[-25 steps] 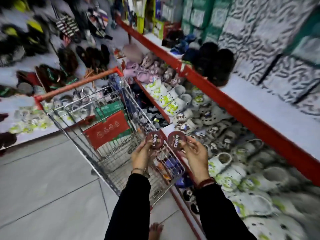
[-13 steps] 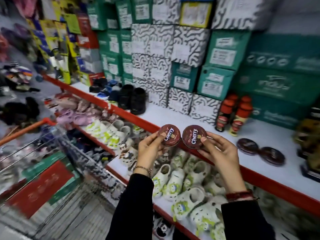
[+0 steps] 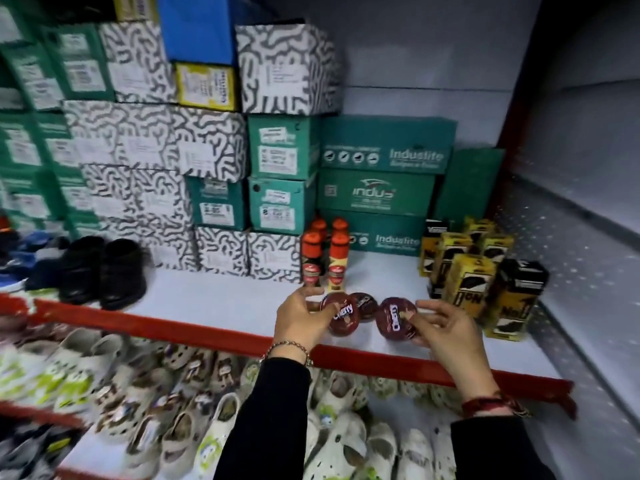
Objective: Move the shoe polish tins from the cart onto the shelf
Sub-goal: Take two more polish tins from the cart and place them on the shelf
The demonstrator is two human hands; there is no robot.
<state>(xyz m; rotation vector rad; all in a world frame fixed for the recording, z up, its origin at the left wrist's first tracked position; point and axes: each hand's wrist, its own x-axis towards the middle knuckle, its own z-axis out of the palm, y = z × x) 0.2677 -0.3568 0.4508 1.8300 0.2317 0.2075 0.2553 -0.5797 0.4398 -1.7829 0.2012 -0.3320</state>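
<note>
Head cam: both hands are over the white shelf board, each pinching one round Cherry polish tin by its rim. The left hand has its fingers curled around the left tin, lid tipped up toward the camera. The right hand grips the right tin the same way. A third tin lies flat just behind, between the two. So I'd guess it's a straight drop: flatten each tin and set it down beside that one, in front of the orange-capped bottles.
</note>
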